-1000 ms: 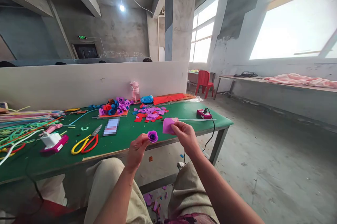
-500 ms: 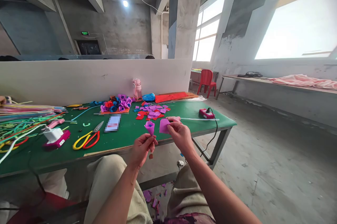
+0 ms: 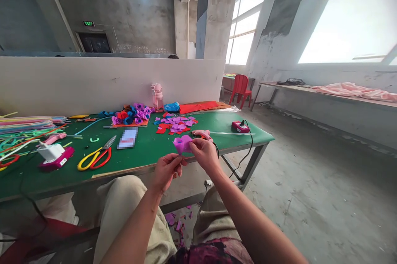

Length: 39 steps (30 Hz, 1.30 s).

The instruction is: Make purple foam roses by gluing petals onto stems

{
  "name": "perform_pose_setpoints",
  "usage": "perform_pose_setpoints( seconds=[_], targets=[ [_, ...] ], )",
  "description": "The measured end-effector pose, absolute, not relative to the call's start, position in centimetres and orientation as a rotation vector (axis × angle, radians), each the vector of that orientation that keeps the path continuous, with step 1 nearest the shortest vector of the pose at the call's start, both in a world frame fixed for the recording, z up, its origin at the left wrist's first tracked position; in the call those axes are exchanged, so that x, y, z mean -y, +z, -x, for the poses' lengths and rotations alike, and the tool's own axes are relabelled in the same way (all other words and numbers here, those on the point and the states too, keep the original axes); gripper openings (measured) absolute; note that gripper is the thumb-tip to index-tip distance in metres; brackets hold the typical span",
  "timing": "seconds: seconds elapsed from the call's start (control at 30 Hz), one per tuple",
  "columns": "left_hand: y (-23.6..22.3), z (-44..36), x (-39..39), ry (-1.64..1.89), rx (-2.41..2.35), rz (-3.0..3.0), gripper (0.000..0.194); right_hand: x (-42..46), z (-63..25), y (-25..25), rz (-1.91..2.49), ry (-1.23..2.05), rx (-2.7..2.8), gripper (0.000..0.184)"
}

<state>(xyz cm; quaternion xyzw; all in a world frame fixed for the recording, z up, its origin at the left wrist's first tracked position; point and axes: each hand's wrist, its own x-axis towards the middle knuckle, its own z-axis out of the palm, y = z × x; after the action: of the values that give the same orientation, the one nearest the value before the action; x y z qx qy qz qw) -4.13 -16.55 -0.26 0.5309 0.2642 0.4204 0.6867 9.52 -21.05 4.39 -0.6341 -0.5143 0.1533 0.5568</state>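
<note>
Pinched in my left hand point(image 3: 168, 169) is the base of a small purple paper flower point(image 3: 179, 146), held upright over the table's front edge. My right hand point(image 3: 204, 153) grips a loose purple paper petal point(image 3: 186, 143) between thumb and fingers. That petal lies against the flower's right side. Behind my right hand a pink glue gun point(image 3: 203, 134) rests on the table, partly hidden. A pile of purple and red paper petals point(image 3: 177, 124) is spread beyond my hands.
On the green table point(image 3: 149, 148) lie yellow-and-red-handled scissors point(image 3: 98, 155), a phone point(image 3: 127, 138), finished paper flowers point(image 3: 132, 114), a pink bottle point(image 3: 156, 96) and a magenta power socket point(image 3: 240, 126) with a cable. Colourful strips point(image 3: 31, 125) and a white plug adapter point(image 3: 51, 152) are at left.
My right hand has brought the petal leftward until it meets the flower's side. The left hand still pinches the flower's base. The view has shifted slightly.
</note>
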Motion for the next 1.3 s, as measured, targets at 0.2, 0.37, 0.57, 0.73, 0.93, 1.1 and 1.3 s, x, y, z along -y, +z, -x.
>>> perform_pose_setpoints(
  seconds=[0.2,0.37,0.57,0.73,0.93,1.1,1.3],
  targets=[
    [-0.9,3.8,16.5,0.938,-0.569,-1.201,0.025,21.1,-8.9,3.6,1.381,0.512,1.151,0.022],
    [-1.1,3.6,16.5,0.966,-0.553,-1.18,0.024,21.1,-8.7,3.2,1.348,0.531,1.136,0.021],
    [-0.8,3.4,16.6,1.001,-0.569,-1.165,0.024,21.3,-8.8,3.3,1.356,0.493,1.133,0.022],
    [-1.0,3.5,16.8,0.99,-0.582,-1.197,0.024,21.3,-8.7,3.3,1.353,0.521,1.113,0.021],
    [-1.2,3.5,16.7,0.995,-0.574,-1.212,0.023,21.5,-8.5,3.4,1.334,0.522,1.136,0.021],
    [-1.2,3.5,16.7,1.026,-0.576,-1.248,0.023,21.8,-8.3,3.4,1.265,0.561,1.114,0.021],
    [-1.1,3.5,17.0,1.035,-0.577,-1.267,0.024,22.0,-8.0,3.3,1.147,0.651,1.057,0.022]
  ],
)
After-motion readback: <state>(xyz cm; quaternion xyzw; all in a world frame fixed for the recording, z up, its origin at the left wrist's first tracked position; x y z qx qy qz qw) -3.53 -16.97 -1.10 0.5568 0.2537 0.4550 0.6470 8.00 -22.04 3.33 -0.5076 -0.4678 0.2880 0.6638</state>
